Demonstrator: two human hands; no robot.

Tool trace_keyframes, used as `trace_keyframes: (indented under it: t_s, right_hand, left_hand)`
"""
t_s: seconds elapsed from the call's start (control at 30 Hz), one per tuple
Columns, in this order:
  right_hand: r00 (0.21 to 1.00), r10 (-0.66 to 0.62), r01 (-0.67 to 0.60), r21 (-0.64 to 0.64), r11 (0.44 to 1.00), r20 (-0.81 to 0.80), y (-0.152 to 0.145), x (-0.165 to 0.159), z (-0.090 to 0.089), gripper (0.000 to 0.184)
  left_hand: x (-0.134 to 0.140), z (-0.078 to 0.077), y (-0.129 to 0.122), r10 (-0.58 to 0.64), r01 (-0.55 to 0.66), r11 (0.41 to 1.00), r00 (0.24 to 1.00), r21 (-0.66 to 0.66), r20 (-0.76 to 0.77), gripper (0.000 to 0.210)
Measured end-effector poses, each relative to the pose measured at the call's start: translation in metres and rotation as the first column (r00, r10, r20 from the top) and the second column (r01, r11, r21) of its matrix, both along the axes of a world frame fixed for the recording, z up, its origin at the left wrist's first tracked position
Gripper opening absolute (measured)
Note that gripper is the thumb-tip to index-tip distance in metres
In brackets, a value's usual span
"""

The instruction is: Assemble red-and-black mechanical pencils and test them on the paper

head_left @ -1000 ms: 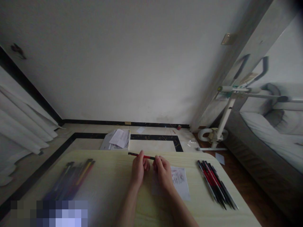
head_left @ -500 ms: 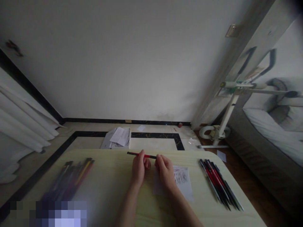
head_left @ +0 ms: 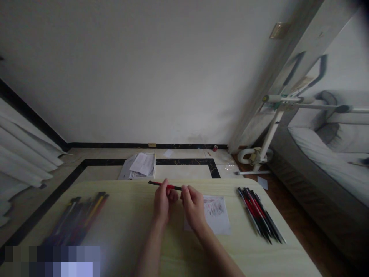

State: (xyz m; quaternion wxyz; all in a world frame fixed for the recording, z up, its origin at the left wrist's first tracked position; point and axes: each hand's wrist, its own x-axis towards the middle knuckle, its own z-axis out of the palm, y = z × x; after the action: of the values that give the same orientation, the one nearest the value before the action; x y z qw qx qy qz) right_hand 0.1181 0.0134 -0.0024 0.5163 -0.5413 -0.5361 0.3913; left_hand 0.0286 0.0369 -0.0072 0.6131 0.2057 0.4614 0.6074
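A red and black pen (head_left: pixel 173 187) is held almost level over the far part of the wooden table (head_left: pixel 127 231). My left hand (head_left: pixel 163 200) pinches its middle between thumb and fingers. My right hand (head_left: pixel 192 202) grips the pen's right end, where the tip is hidden by the fingers. Beneath my right hand lies a white sheet of paper (head_left: pixel 220 221) with dark and reddish scribbles. To the right rests a bunch of red, black and grey pens (head_left: pixel 259 215). At the left another bunch of pens (head_left: pixel 83 215), some yellow and red, looks blurred.
Past the table, a box of papers (head_left: pixel 142 165) sits on the floor near the wall. An exercise machine (head_left: pixel 271 134) stands at the right beside a grey sofa (head_left: pixel 314 173). A white curtain (head_left: pixel 23 154) hangs at the left.
The whole view has shifted slightly, so table and hands appear a little farther left and higher. Both hands keep the same hold on the pen.
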Motion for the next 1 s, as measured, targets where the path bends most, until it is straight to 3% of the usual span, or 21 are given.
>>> trace_keyframes:
  t_s: [0.1, 0.2, 0.67, 1.0]
  right_hand:
    - [1.000, 0.010, -0.010, -0.032, 0.999, -0.001, -0.007, -0.016, 0.000, 0.039]
    - [0.999, 0.027, -0.026, -0.041, 0.999, 0.022, -0.011, -0.023, -0.004, 0.038]
    - [0.993, 0.091, -0.094, -0.042, 0.995, -0.074, 0.000, -0.003, -0.008, 0.040]
    - [0.988, 0.102, -0.110, -0.060, 0.992, -0.115, 0.003, -0.002, -0.008, 0.036]
  left_hand:
    - [-0.004, 0.004, 0.001, 0.034, -0.028, 0.999, 0.970, -0.027, 0.240, 0.037]
    - [-0.008, 0.004, 0.002, 0.032, -0.037, 0.999, 0.952, 0.009, 0.306, 0.035]
    - [-0.005, -0.007, 0.003, 0.063, -0.068, 0.997, 0.989, 0.029, 0.137, 0.034]
    - [-0.004, -0.003, 0.003, 0.063, -0.067, 0.998, 0.981, 0.018, 0.182, 0.036]
